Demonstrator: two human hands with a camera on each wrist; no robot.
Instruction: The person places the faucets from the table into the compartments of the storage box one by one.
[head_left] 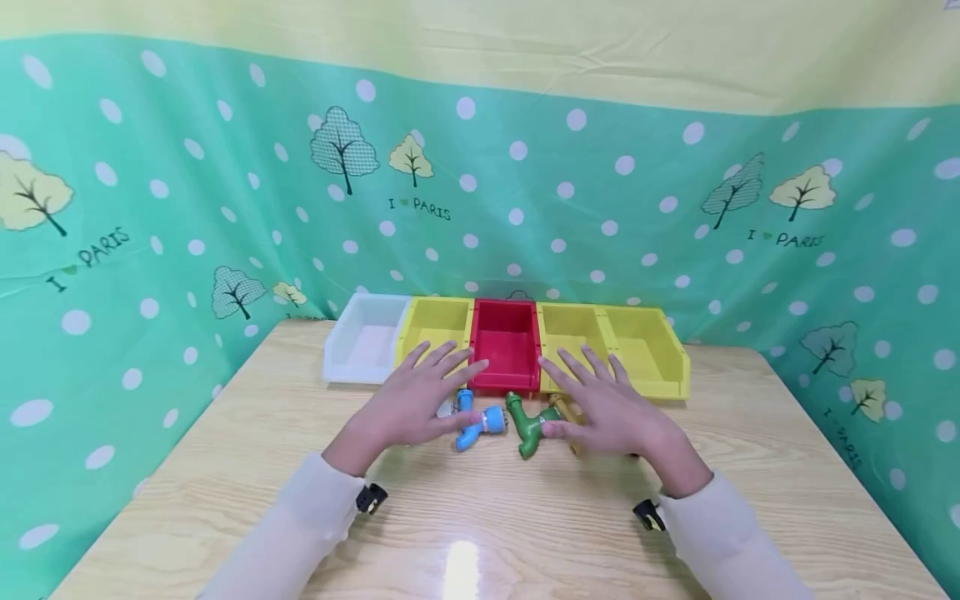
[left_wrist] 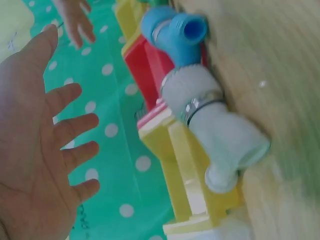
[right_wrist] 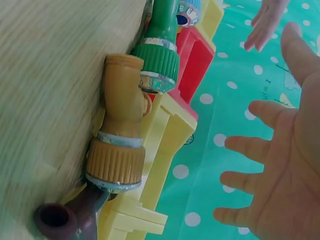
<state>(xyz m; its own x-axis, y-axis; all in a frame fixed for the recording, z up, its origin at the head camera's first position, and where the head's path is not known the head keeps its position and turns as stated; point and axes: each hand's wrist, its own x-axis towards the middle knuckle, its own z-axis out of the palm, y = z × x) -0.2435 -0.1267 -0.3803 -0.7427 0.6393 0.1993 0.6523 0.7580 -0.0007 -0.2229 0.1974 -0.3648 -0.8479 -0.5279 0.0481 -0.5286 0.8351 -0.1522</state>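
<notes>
While left hand [head_left: 420,402] and right hand [head_left: 611,408] spread, holding nothing, the blue tap [head_left: 469,435] lies between them, nearer the left, knob [head_left: 493,419] toward the right.

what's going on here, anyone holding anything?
A person's left hand and right hand are spread open above a line of toy-like taps, holding none of them. From left to right these are a white tap, blue tap, green tap, mustard tap and dark brown tap. All lie on the wooden table, in front of five bins set in a row.
</notes>
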